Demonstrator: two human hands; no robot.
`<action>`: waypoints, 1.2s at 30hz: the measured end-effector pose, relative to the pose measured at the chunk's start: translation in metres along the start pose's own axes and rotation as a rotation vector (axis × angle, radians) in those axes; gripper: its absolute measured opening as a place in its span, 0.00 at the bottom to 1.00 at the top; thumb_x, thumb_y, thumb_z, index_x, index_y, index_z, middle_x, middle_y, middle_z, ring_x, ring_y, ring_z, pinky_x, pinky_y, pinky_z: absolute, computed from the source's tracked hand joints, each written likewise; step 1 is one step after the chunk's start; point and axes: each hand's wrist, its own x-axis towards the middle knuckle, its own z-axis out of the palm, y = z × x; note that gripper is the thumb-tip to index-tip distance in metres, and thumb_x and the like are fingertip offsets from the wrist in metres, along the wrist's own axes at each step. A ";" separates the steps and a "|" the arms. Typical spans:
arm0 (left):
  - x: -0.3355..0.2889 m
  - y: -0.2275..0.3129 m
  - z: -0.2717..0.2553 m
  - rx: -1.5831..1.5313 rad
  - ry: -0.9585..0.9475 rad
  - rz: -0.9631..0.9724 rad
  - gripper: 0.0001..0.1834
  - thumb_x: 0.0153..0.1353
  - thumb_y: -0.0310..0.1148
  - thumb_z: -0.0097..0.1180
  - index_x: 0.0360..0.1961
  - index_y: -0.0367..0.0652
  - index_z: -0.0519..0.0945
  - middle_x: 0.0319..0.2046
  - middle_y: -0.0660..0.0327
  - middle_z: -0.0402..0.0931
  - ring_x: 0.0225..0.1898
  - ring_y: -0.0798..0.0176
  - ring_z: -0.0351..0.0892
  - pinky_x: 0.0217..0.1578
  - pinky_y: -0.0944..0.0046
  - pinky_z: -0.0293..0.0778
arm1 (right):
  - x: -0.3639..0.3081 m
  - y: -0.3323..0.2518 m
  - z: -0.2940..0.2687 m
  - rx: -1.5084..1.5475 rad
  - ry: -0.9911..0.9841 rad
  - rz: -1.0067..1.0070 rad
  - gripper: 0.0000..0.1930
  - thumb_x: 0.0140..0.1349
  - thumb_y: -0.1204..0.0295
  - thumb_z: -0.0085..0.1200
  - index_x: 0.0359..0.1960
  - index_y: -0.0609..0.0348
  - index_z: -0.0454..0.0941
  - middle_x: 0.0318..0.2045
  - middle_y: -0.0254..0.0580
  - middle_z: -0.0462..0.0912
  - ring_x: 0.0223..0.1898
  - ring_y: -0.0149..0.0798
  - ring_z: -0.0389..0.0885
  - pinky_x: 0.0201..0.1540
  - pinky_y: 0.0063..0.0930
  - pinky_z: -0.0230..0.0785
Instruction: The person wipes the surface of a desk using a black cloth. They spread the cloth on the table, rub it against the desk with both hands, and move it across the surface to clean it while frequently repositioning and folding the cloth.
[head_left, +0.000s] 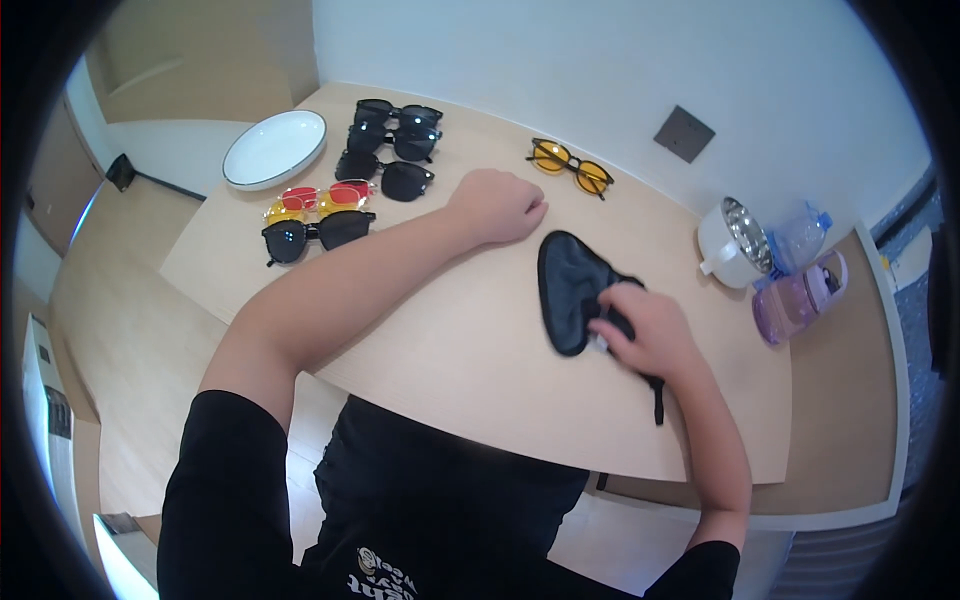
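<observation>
A: Principal item?

B: Black eye mask (568, 292), one, padded; strap (659, 405) trailing at its lower right. Location: on the table (450, 345), right of centre.

A: Orientation?

B: Long axis appears to slant from upper left to lower right; the right part is covered, so its full run cannot be told.

A: Hands?

B: Right hand (655, 328), the nearer: laid over the mask's right part, thumb and fingers bent, blurred. Whether they pinch the fabric, cannot tell. Left hand (498, 207): curled into a fist on the table, apart from the mask, which lies to its lower right.

A: Adjacent stock?

B: Yellow-lensed glasses (550, 157), one pair, beyond the mask; white cup (722, 262), off to the right.
</observation>
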 end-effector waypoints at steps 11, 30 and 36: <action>0.009 0.001 -0.001 0.000 -0.042 -0.026 0.19 0.74 0.50 0.53 0.38 0.52 0.91 0.31 0.55 0.88 0.36 0.45 0.89 0.39 0.45 0.82 | 0.009 -0.015 0.002 0.076 -0.080 -0.172 0.14 0.65 0.54 0.68 0.38 0.48 0.80 0.30 0.39 0.80 0.32 0.49 0.83 0.33 0.41 0.74; 0.000 -0.001 0.003 -0.001 0.015 -0.023 0.19 0.73 0.50 0.56 0.35 0.50 0.91 0.28 0.54 0.87 0.32 0.45 0.87 0.36 0.45 0.81 | -0.002 -0.045 0.005 0.092 -0.130 -0.297 0.15 0.71 0.51 0.63 0.40 0.47 0.82 0.30 0.38 0.77 0.33 0.48 0.83 0.33 0.42 0.75; 0.008 -0.001 0.001 0.016 0.009 -0.004 0.20 0.72 0.51 0.56 0.31 0.49 0.88 0.26 0.54 0.86 0.31 0.45 0.86 0.34 0.45 0.79 | 0.005 -0.008 0.005 0.066 -0.075 -0.189 0.15 0.72 0.50 0.61 0.40 0.46 0.83 0.30 0.37 0.79 0.33 0.48 0.83 0.33 0.43 0.75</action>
